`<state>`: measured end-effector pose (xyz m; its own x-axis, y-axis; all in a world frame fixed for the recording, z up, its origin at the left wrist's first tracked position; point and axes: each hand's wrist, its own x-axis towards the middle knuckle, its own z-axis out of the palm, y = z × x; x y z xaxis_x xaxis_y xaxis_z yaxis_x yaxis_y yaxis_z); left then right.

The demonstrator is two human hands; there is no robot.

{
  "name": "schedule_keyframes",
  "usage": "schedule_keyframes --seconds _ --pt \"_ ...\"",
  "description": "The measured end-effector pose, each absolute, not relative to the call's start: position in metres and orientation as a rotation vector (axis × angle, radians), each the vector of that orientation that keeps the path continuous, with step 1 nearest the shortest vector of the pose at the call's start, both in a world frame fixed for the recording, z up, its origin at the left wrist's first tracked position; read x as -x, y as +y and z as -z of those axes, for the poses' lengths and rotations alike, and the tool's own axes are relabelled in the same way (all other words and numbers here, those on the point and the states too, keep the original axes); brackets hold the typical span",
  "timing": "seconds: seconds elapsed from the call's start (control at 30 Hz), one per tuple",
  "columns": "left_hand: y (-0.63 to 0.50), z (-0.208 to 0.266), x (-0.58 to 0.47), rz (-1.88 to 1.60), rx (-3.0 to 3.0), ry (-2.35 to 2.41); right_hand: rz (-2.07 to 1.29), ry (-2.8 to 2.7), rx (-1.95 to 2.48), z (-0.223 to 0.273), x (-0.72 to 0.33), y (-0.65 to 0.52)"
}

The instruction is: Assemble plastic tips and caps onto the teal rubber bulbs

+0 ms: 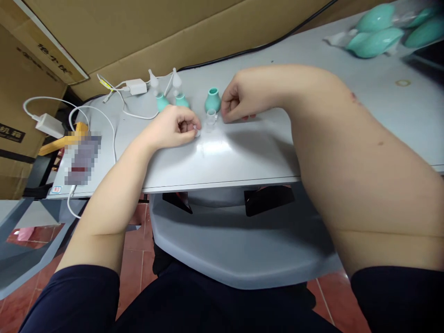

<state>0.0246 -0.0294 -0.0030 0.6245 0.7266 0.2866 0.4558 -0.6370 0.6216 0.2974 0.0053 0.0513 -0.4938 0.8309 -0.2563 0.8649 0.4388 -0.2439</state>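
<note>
My left hand [176, 126] rests on the desk with thumb and fingers pinched on a small translucent piece [197, 132], of which only the edge shows. In front of its fingertips stands a small clear plastic cup [210, 121]. A teal rubber bulb [212, 101] stands upright just behind the cup, its round mouth facing up. Right beside that bulb is my right hand [239, 99], its fingers curled and closed; whatever they hold is hidden. Behind my left hand are two teal bulbs [162, 102] [181, 100] with clear pointed nozzles [176, 81] on top.
Chargers [136, 87] [50, 126] with white cables lie at the left, near a pixelated flat object [83, 159]. Larger teal bulbs [374, 41], some in clear wrapping, sit at the back right. A black cable [239, 56] runs along the cardboard [138, 32] behind the desk [222, 162].
</note>
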Motion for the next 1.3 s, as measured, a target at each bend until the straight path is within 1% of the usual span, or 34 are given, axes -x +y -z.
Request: schedule_keyframes --seconds 0.1,0.27,0.43,0.57,0.7,0.8,0.87,0.93,1.07,1.13,1.23,1.3 --pt "-0.025 0.006 -0.025 -0.751 -2.451 0.899 0.525 2.575 -1.519 -0.051 -0.294 0.003" --pt "-0.017 0.011 -0.034 -0.943 -2.493 0.996 0.56 2.541 -1.56 -0.046 -0.29 0.005" --pt "-0.018 0.011 -0.05 -0.894 -2.411 1.111 0.516 2.658 -1.58 -0.037 -0.289 0.009" --pt "-0.019 0.01 -0.059 -0.847 -2.362 1.201 0.55 2.617 -1.577 -0.041 -0.285 0.003" --pt "-0.021 0.012 -0.062 -0.903 -2.309 1.208 0.604 2.606 -1.573 -0.046 -0.283 -0.003" --pt "-0.021 0.015 -0.062 -1.015 -2.184 1.184 0.685 2.662 -1.538 -0.047 -0.285 -0.003" --pt "-0.018 0.016 -0.058 -1.119 -2.08 1.167 0.825 2.758 -1.517 -0.047 -0.287 -0.003" --pt "-0.013 0.016 -0.052 -1.222 -2.003 1.142 1.049 2.883 -1.504 -0.048 -0.288 -0.004" --pt "-0.003 0.015 -0.036 -1.371 -1.897 1.13 1.708 3.111 -1.379 -0.046 -0.284 -0.008" --pt "-0.001 0.014 -0.031 -1.383 -1.85 1.136 1.987 3.178 -1.275 -0.041 -0.279 -0.009" --pt "-0.003 0.013 -0.029 -1.33 -1.846 1.155 2.246 3.205 -1.172 -0.034 -0.27 -0.011" --pt "-0.004 0.012 -0.031 -1.316 -1.868 1.169 2.34 3.183 -1.164 -0.031 -0.264 -0.012"
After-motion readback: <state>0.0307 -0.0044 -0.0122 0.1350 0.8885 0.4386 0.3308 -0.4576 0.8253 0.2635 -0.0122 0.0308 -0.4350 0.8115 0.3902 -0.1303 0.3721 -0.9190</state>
